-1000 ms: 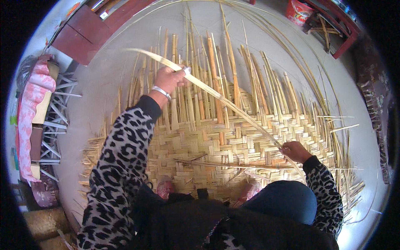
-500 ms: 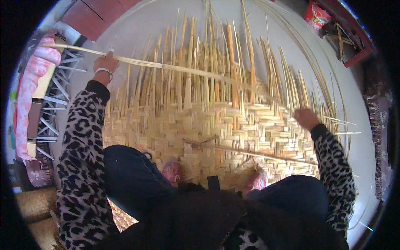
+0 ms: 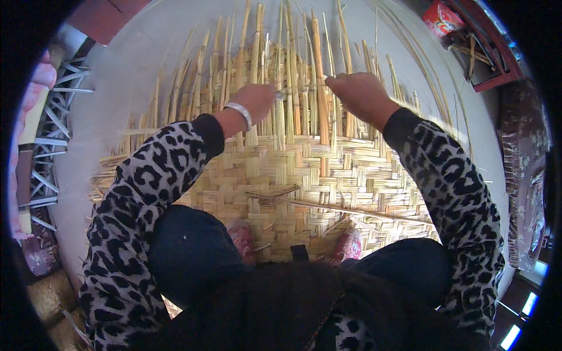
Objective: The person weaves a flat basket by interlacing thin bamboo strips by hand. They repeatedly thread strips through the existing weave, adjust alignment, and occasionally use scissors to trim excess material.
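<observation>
A woven mat of pale split-cane strips [image 3: 351, 169] lies under my feet, and loose strip ends [image 3: 319, 88] stick out from its far edge. Over these ends my left hand [image 3: 254, 105], with a white bracelet at the wrist, is closed, fingertips pointing right. Facing it, my right hand [image 3: 363, 96] is closed too, thumb and forefinger pinched beside an upright strip. What either hand grips is too small or hidden to make out. A loose thin cane piece [image 3: 363, 213] lies across the mat near my feet.
Long thin strips [image 3: 427, 76] lie on the grey floor to the right. A red wooden frame [image 3: 497, 79] and a red tub [image 3: 440, 19] stand at the far right. A metal-legged rack [image 3: 52, 134] is at the left, with a red board [image 3: 108, 20] beyond it.
Both hands have come inward from far apart and now nearly meet above the strip ends. The long strip stretched between them before no longer shows clearly. My view has shifted a little.
</observation>
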The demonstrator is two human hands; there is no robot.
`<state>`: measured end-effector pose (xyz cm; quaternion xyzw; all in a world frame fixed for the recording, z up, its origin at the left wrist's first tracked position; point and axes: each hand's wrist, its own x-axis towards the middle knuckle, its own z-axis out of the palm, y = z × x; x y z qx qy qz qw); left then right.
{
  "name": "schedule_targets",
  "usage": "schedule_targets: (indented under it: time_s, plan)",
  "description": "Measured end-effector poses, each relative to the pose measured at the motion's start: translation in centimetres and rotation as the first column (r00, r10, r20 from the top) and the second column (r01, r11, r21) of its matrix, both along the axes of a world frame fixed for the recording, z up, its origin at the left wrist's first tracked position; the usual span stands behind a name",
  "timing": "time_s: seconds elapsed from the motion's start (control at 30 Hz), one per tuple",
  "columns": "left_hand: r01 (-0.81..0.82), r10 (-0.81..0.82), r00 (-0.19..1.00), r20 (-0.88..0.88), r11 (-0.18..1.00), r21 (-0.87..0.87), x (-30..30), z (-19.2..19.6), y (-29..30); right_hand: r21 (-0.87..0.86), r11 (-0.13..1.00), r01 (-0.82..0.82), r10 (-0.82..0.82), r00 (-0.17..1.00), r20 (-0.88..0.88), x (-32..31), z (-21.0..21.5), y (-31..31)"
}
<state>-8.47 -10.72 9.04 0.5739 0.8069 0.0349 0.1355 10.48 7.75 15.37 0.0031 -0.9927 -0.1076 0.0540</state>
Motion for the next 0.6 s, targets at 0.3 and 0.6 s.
schedule_targets:
  time_s: [0.3,0.6]
  plan:
    - [-0.489,0.434,0.579,0.690,0.862,-0.132,-10.6,-15.4,-3.5,-0.476,0.874,0.100,-0.051,0.992,0.114,-2.5,-8.6,1.2]
    - [-0.767,0.560,-0.130,0.818,0.466,-0.441,-8.9,-15.7,-1.9,-0.821,0.452,0.349,-0.125,0.936,0.329,-8.8,-17.9,0.0]
